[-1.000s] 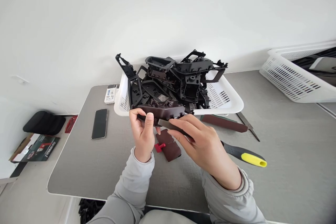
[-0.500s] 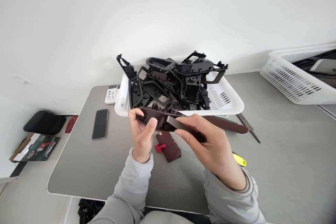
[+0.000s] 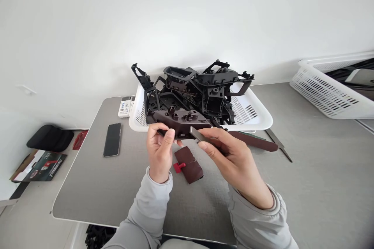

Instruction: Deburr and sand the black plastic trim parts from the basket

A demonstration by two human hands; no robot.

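My left hand (image 3: 160, 149) is closed around the left end of a dark plastic part (image 3: 178, 121), which has raised clips and posts on its upper side. My right hand (image 3: 233, 159) pinches a flat grey bar (image 3: 198, 134) between thumb and fingers. The bar's front end lies against or just in front of the plastic part; exact contact cannot be told. Below the hands, a dark brown sheet (image 3: 191, 169) that looks like sandpaper lies on the table, with a small red plastic piece (image 3: 179, 167) on its left edge.
Behind the hands stands a white basket (image 3: 257, 114) heaped with black plastic parts (image 3: 213, 97). A brown strip (image 3: 257, 142) and a thin metal file (image 3: 280, 146) lie to its right. A phone (image 3: 112, 140) and a white box (image 3: 124, 107) are left; another white basket (image 3: 321, 93) stands right.
The plastic part has been tilted so its clipped side now shows more. The grey bar has shifted slightly right and turned. A yellow handle by my right wrist is no longer visible.
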